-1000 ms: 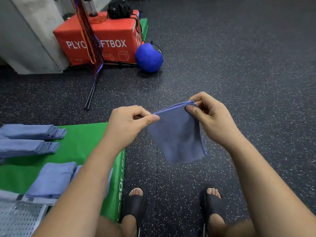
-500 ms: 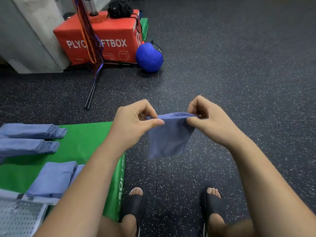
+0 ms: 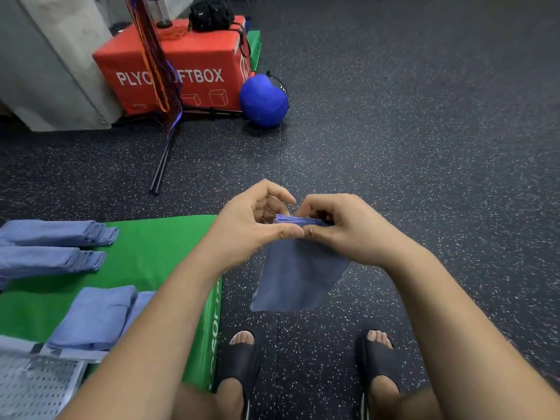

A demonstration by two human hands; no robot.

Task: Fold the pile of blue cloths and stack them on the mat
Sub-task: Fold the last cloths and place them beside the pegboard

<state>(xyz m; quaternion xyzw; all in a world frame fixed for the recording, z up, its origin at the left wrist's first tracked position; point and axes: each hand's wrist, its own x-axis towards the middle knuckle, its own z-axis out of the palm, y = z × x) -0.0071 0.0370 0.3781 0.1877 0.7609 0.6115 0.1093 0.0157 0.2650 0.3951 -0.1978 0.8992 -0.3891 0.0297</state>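
At your far left, two stacks (image 3: 57,234) of folded blue cloths lie on the green mat (image 3: 160,253). Nearer you, a looser folded pile (image 3: 97,316) sits on the same mat, next to a perforated metal tray (image 3: 33,386) in the corner. Further back stand a red box (image 3: 188,65) and, just right of it, a blue ball (image 3: 262,101). Your left hand (image 3: 248,225) pinches the top edge of a folded cloth (image 3: 297,277) between thumb and fingers. The cloth hangs in the air past the mat's right edge, above the speckled floor (image 3: 424,147) and your sandals (image 3: 239,359). Your right hand (image 3: 348,234) pinches the same top edge, and the two thumb tips meet.
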